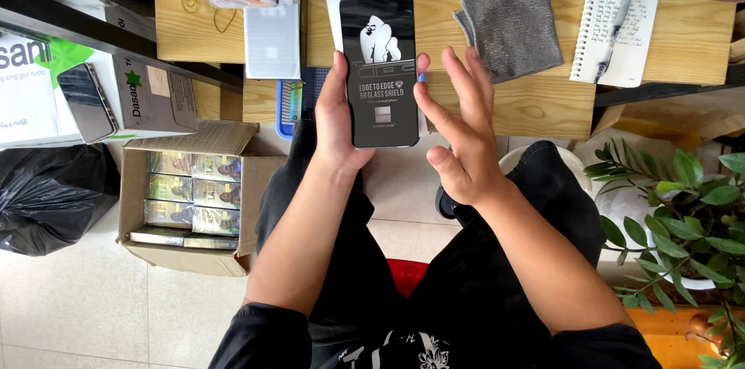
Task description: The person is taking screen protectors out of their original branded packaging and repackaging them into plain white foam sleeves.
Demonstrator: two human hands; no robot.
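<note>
Left hand (335,124) grips black package (379,66); right hand (459,132) spread beside.

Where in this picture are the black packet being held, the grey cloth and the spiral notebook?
black packet (378,66): head view, middle of its printed front.
grey cloth (512,29): head view, centre of the folded fabric.
spiral notebook (615,35): head view, middle of the written page.

The flat rectangular package (379,66) I hold is glossy black with a white cartoon figure and pale grey lettering, on a white backing. The wooden desk (497,101) is a warm honey-yellow with streaky grain. The folded cloth (512,27) on it is speckled grey. The spiral notebook (617,35) is white with dark handwriting. My trousers (481,284) are black. The open cardboard box (190,198) is brown, filled with green-gold packets. The leafy plant (683,206) is deep green in a white pot.
</note>
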